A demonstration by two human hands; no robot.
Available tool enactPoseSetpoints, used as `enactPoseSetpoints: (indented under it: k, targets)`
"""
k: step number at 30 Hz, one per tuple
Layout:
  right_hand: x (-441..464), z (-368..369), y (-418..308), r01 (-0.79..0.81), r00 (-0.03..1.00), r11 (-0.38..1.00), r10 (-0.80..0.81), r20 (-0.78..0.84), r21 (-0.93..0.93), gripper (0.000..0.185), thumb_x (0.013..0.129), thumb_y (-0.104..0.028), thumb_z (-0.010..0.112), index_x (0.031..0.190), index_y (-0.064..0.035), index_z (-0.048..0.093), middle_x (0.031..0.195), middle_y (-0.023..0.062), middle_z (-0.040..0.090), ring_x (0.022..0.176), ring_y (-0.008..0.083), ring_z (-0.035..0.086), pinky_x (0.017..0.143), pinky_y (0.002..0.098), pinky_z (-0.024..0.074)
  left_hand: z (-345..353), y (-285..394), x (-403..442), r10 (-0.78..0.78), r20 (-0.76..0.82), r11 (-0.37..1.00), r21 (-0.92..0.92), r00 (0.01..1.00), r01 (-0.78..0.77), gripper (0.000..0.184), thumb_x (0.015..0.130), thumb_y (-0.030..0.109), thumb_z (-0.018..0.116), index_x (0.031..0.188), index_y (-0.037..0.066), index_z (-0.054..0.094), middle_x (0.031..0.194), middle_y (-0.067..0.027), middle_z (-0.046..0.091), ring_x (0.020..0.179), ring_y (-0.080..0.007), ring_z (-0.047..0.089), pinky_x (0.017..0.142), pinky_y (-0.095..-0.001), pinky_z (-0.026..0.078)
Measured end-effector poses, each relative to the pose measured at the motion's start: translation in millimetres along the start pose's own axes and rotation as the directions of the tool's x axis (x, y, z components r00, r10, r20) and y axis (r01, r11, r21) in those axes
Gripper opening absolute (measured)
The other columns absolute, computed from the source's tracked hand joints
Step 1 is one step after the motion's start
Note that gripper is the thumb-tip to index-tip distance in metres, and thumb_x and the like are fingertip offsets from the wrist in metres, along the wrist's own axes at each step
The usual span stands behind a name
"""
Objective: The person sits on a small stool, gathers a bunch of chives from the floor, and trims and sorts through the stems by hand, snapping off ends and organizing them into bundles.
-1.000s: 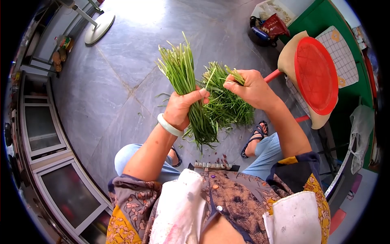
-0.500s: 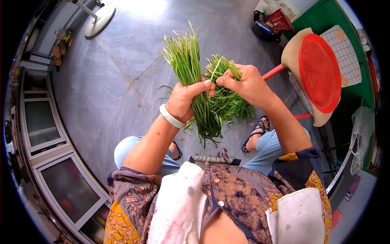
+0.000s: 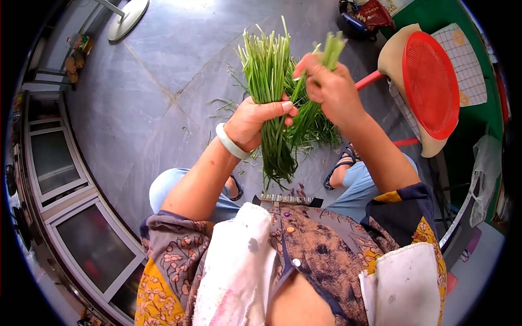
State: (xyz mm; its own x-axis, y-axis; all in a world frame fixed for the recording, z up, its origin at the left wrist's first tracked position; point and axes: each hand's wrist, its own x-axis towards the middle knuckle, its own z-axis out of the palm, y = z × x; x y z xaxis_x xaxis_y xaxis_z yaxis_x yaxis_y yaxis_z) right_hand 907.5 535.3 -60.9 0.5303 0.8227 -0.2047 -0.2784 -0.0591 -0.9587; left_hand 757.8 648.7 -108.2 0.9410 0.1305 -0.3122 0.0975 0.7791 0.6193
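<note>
My left hand (image 3: 260, 117) is wrapped round the middle of a thick bunch of garlic chives (image 3: 265, 65). Their pale cut ends point away from me and the dark leaf tips hang toward me. To the right, my right hand (image 3: 333, 89) is closed on a smaller bunch of chives (image 3: 331, 51), held higher and blurred by motion. Beneath both hands a heap of loose chives (image 3: 321, 130) lies on the floor, partly hidden by my right hand and the held bunches.
A red plastic basket (image 3: 431, 84) rests on a red-legged stool (image 3: 405, 142) at the right. Scattered chive bits (image 3: 222, 103) lie on the grey tiled floor (image 3: 147, 125). Glass-fronted cabinets (image 3: 89, 244) line the left; my sandalled foot (image 3: 340, 168) is near the heap.
My right hand has lifted its small bunch away from me and swung it more upright. My left hand has shifted slightly right, keeping its grip, and its bunch now stands straighter.
</note>
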Motion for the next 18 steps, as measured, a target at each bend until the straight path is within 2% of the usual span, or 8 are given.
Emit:
enactPoseSetpoints:
  k: [1,4,5,10,18]
  targets:
    - [4,-5,-3,-0.010,1.000,1.000,0.010,-0.011,0.012,0.027,0.099,-0.025,0.047,0.087,-0.0032,0.058,0.059,0.0006,0.050,0.046,0.0063,0.030,0.044,0.0223,0.0237,0,1,-1,-0.010,0.015,1.000,0.005,1.000,0.010,0.022,0.083,0.009,0.069,0.100,0.004,0.056,0.086,-0.0077,0.064,0.073,-0.0158,0.059,0.065,-0.0290,0.049]
    - [12,-11,-15,0.100,0.979,0.976,-0.061,-0.197,0.193,0.025,0.100,-0.027,0.047,0.092,-0.0044,0.056,0.070,0.0063,0.058,0.049,0.0066,0.034,0.045,0.0220,0.0258,-1,1,-2,-0.030,0.052,0.998,0.051,0.998,0.027,0.021,0.082,0.011,0.069,0.097,0.004,0.056,0.085,-0.0077,0.062,0.071,-0.0154,0.058,0.064,-0.0288,0.047]
    - [16,-21,-16,0.154,0.970,0.966,-0.108,-0.217,0.209,0.022,0.099,-0.025,0.047,0.096,-0.0039,0.052,0.079,0.0142,0.062,0.051,0.0083,0.037,0.045,0.0232,0.0255,-1,1,-2,-0.034,0.062,0.997,0.071,0.998,0.029,0.021,0.082,0.012,0.069,0.096,0.003,0.056,0.084,-0.0076,0.062,0.070,-0.0153,0.057,0.063,-0.0287,0.046]
    - [23,-62,-43,0.323,0.928,0.914,-0.255,-0.272,0.245,0.025,0.101,-0.026,0.045,0.096,-0.0021,0.054,0.076,0.0096,0.060,0.055,0.0089,0.039,0.049,0.0236,0.0304,-3,2,-4,-0.069,0.070,0.990,0.129,0.995,0.060,0.022,0.080,0.015,0.070,0.093,0.004,0.056,0.082,-0.0067,0.060,0.068,-0.0146,0.056,0.062,-0.0279,0.044]
    - [16,-98,-66,0.453,0.864,0.846,-0.337,-0.374,0.282,0.023,0.101,-0.024,0.046,0.096,-0.0026,0.053,0.076,0.0061,0.056,0.055,0.0080,0.036,0.051,0.0228,0.0305,-10,2,-4,-0.073,0.029,0.990,0.120,0.997,0.069,0.023,0.080,0.012,0.071,0.096,0.005,0.056,0.084,-0.0077,0.061,0.071,-0.0148,0.057,0.063,-0.0288,0.045]
